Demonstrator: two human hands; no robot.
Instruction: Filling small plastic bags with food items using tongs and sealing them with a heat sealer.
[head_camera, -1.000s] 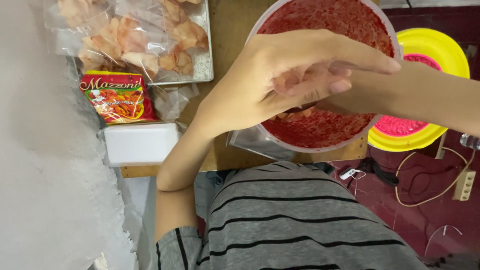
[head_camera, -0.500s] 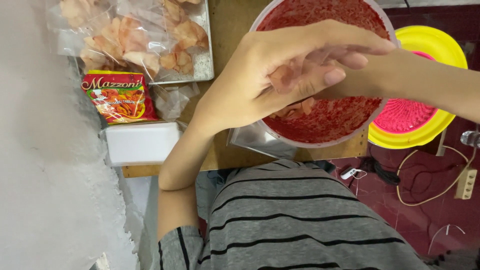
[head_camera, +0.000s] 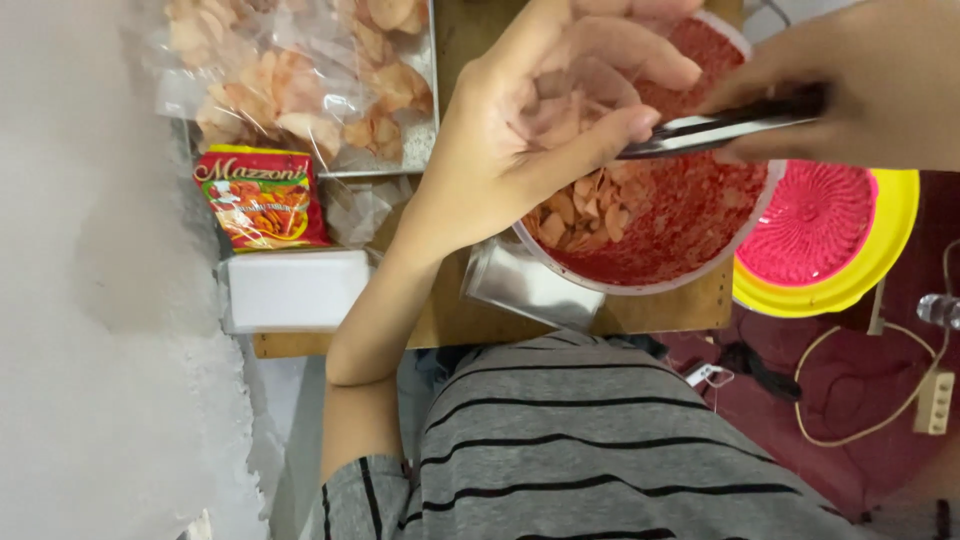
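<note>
Cupping pale chips (head_camera: 560, 115) in left hand (head_camera: 530, 140) over red-sauce bowl (head_camera: 640, 285), right hand (head_camera: 860, 95) fingers gripping metal tongs (head_camera: 720, 125) above the bowl.

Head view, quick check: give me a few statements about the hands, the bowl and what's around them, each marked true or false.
1. The left hand is cupped over the bowl, holding a thin clear bag. True.
2. The right hand is empty. False: its grip is on dark metal tongs.
3. The bowl holds red-coated chips. True.
4. The red packet lies inside the bowl. False: it lies left of the bowl, beside a white box.
5. The pink and yellow lid sits right of the bowl. True.
</note>
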